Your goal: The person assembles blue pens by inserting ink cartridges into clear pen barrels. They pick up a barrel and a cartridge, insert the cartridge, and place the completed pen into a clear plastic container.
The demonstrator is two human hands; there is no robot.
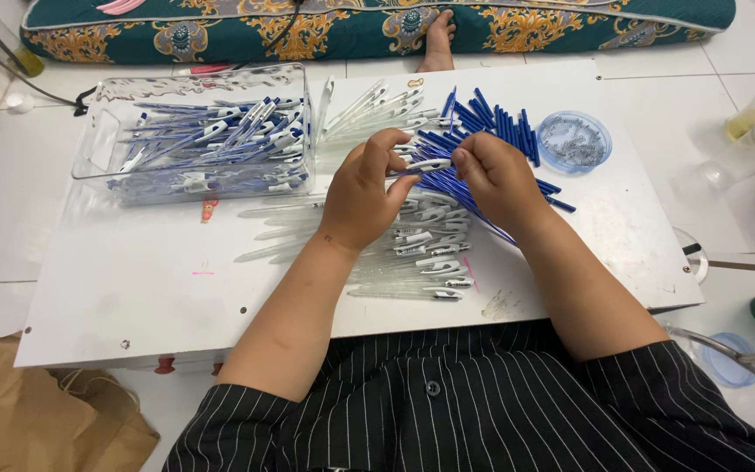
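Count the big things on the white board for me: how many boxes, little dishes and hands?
Clear plastic box of finished pens: 1
Round blue dish of small parts: 1
Hands, left hand and right hand, together holding one pen: 2
Total: 4

We see white board [133, 288] under everything. Clear plastic tray [98, 131] holds pens, blue with white clips [220, 140]. Loose refills [491, 118] deep blue, fanned beside round pale-blue lid [574, 140]. Pen barrels [395, 262] clear, clips white. We note pen [425, 164] between left hand [364, 188] and right hand [495, 175]: white clip, blue body. Sleeves [482, 411] black with thin white pinstripes. Cushion [351, 22] teal, orange-gold floral pattern. Paper bag [37, 419] brown. Floor tiles [727, 70] white.
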